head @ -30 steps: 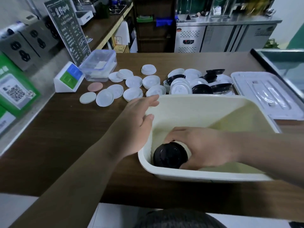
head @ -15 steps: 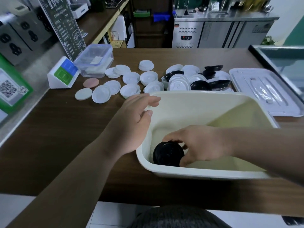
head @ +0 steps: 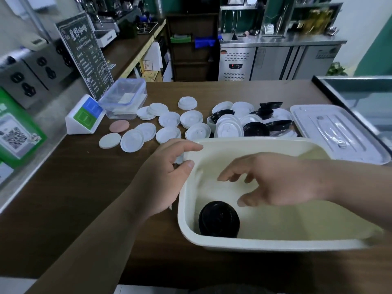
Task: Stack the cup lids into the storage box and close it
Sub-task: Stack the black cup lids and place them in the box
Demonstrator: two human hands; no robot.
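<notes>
empty right hand point(head: 282, 181) hovers over black lid point(head: 219, 219), likely light and slick, best edge-pinched; left hand point(head: 167, 177) grips storage box point(head: 265, 244) rim.

Right hand point(head: 275, 183), fingers spread, hovers over 1 black lid point(head: 218, 219) in box point(head: 265, 244).

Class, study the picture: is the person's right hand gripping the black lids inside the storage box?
No, the right hand hovers above the black lids in the storage box, fingers spread, holding nothing.
</notes>
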